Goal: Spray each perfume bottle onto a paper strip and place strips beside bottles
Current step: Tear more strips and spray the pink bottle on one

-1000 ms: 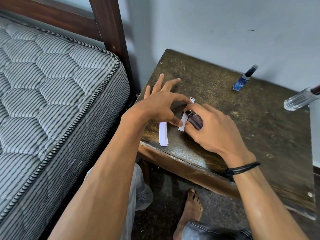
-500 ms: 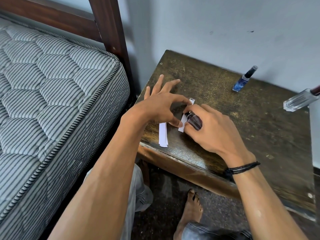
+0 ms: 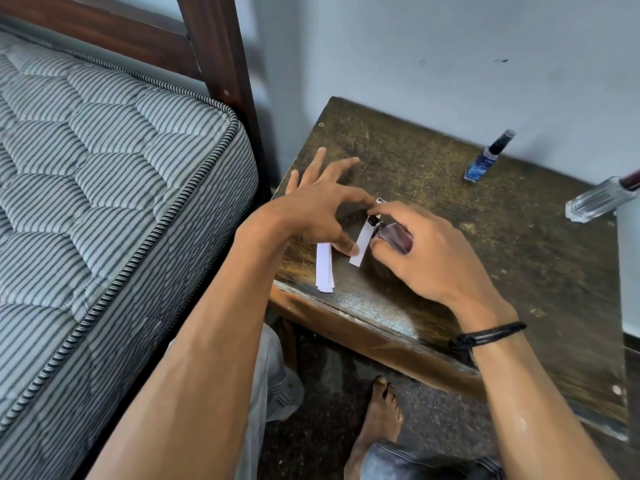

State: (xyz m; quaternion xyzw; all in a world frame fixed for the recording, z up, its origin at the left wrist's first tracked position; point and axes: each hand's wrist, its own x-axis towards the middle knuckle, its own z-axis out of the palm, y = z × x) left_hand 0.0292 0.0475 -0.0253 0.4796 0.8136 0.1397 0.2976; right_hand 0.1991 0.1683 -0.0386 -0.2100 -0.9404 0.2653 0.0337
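- Two hands meet over the near left part of the counter (image 3: 554, 271), posed as they were a second ago; neither has shifted beyond a trace.
- Left hand (image 3: 311, 216): thumb and forefinger pinch a single paper strip (image 3: 360, 247), while the other three fingers are spread straight. Its grip is unchanged.
- Right hand (image 3: 426, 258): curled around a small dark perfume bottle (image 3: 394, 237), with the forefinger on the black spray head, as before.
- Strip: the long axis runs from the near edge of the counter away toward the wall, leaning slightly right, and the lower end is close to the counter top.
- Bottle: tilted, its long axis is slanted with the spray head aimed up-left at the strip, almost touching it.
- Spare strips (image 3: 324, 271) lie stacked just left of the held one, at the near edge.
- Blue bottle (image 3: 485, 161) and clear bottle (image 3: 599, 202) stand well apart from the hands, by the wall.
- Striped mattress (image 3: 104, 168) lies to the left.
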